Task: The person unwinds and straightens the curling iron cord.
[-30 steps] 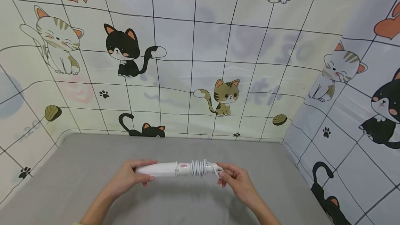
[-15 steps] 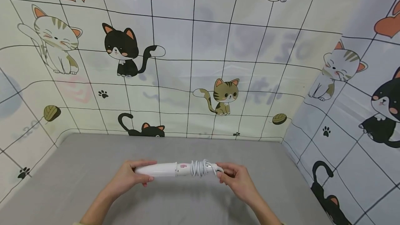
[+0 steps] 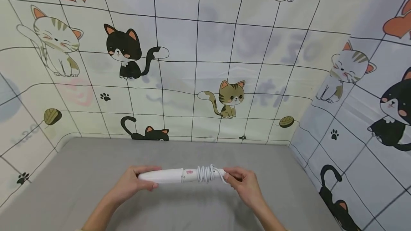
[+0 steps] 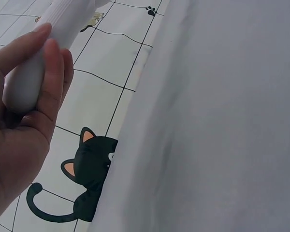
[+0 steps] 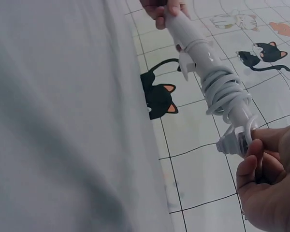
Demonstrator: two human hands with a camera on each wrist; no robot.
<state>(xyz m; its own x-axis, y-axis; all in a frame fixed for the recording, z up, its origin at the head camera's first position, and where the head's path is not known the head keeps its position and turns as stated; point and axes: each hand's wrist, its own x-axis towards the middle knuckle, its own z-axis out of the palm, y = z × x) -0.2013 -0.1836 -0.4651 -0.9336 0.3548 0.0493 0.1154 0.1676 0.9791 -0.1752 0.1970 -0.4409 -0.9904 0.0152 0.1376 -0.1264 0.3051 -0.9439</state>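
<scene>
Held level above the grey surface is a white curling iron (image 3: 167,176), with its pale cord (image 3: 205,173) wound in several loops round the handle. My left hand (image 3: 133,184) grips the thick end, thumb on the near side and fingers on the far side. In the left wrist view that rounded end (image 4: 26,84) lies between thumb and fingers. At the cord end, my right hand (image 3: 246,185) pinches the tip and a loop of cord. The right wrist view shows the plug (image 5: 232,141) beside those fingertips and a small lever (image 5: 186,65) on the iron's side.
A grey cloth-covered surface (image 3: 96,163) spreads beneath both hands. Behind it stands a white sheet (image 3: 179,52) printed with grid lines and cartoon cats, and a similar sheet (image 3: 356,117) closes the right side.
The curling iron has shifted very slightly to the right and down. My right fingertips have moved a little at the cord end; the left hand keeps its grip.
</scene>
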